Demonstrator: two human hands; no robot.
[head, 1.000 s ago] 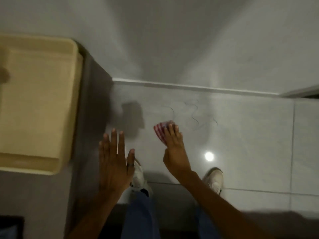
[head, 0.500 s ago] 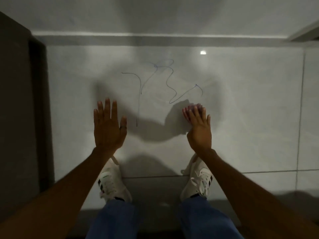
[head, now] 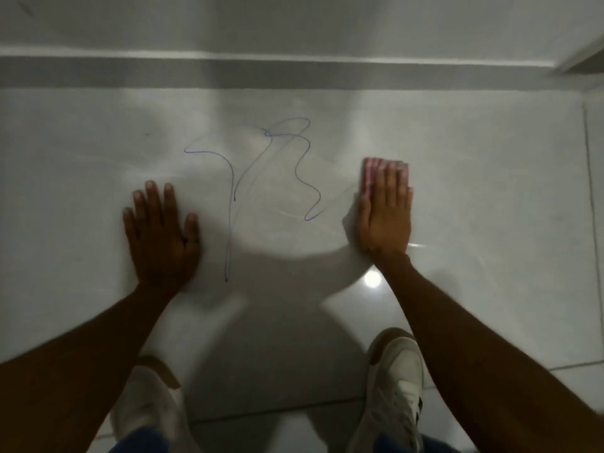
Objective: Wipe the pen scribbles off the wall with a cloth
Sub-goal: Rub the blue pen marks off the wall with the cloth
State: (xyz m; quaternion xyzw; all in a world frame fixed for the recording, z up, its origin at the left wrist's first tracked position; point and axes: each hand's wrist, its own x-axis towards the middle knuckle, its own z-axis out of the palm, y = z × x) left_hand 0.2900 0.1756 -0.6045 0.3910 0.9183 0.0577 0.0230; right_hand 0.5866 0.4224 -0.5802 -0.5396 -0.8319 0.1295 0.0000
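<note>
Bare and flat, the left hand [head: 162, 233] lay open with fingers spread on the glossy pale grey tiled surface [head: 490, 191], holding nothing. The right hand [head: 385, 212] was also flat, fingers together, pressing a small folded pink cloth [head: 371, 173] against that surface; only the cloth's top edge and left side showed. Between the hands ran thin blue pen scribbles [head: 277, 165], looping and mostly intact, the cloth lying just right of their lower tail. The cloth could slide out from under a flat palm. Dry rubbing might smear ink rather than lift it. White sneakers [head: 397, 387] stood below, near the wrists.
</note>
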